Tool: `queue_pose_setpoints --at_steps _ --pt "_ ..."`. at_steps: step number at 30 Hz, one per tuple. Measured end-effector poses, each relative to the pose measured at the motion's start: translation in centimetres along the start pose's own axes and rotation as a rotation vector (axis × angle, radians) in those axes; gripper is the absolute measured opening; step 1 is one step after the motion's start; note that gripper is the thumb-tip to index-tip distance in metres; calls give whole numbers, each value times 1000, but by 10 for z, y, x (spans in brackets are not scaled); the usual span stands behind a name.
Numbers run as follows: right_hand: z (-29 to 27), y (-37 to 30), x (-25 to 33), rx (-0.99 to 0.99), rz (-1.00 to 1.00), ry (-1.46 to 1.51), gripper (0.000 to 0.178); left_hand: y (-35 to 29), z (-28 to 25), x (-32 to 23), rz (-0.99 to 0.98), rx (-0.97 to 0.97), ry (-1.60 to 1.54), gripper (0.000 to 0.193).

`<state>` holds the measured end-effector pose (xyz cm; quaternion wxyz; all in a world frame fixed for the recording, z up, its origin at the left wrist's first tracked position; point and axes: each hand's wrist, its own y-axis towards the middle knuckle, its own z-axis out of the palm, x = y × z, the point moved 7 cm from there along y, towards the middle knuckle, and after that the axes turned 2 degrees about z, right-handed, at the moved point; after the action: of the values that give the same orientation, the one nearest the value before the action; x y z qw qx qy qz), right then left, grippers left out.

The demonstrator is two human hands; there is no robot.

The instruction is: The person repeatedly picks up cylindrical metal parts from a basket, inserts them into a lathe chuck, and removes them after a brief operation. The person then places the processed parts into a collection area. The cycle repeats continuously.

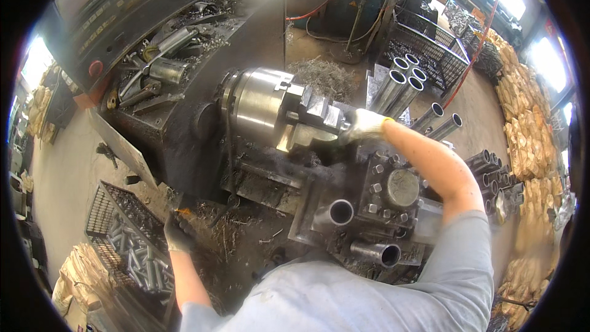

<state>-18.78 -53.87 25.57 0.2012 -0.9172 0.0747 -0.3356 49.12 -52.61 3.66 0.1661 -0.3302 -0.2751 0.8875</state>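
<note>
A lathe with a large shiny steel chuck (pixel 261 106) fills the middle of the view. My right hand (pixel 364 124), in a light work glove, reaches to the jaws at the chuck's right face and is closed there; what it grips is hidden by the glove and blur. My left hand (pixel 178 232), in a dark glove, hangs low at the left, beside a wire basket (pixel 104 209) holding several short metal pieces. Its fingers are curled; whether it holds anything I cannot tell. Below the chuck sits the tool post (pixel 399 189) with two short steel tubes (pixel 337 213) in front.
Several long steel tubes (pixel 402 83) lie stacked right of the chuck. A control panel (pixel 123 6) stands at the upper left, loose tools below it. Metal swarf (pixel 326 77) piles behind the chuck. Tan sacks (pixel 528 123) line the right side.
</note>
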Motion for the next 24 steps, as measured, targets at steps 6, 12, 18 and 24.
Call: queue_pose_setpoints --at_steps 6,12,18,24 --pt "-29 -83 30 -343 -23 -392 79 23 -20 -21 149 -193 254 36" --pt "-23 -293 29 -1071 25 150 42 -36 30 -58 732 -411 1084 33" --pt "90 -407 -26 -1384 175 543 36 -188 274 -115 2186 -108 1336 36" --pt "181 -442 -40 -1311 301 530 38 -77 475 -229 1517 -367 2039 77"
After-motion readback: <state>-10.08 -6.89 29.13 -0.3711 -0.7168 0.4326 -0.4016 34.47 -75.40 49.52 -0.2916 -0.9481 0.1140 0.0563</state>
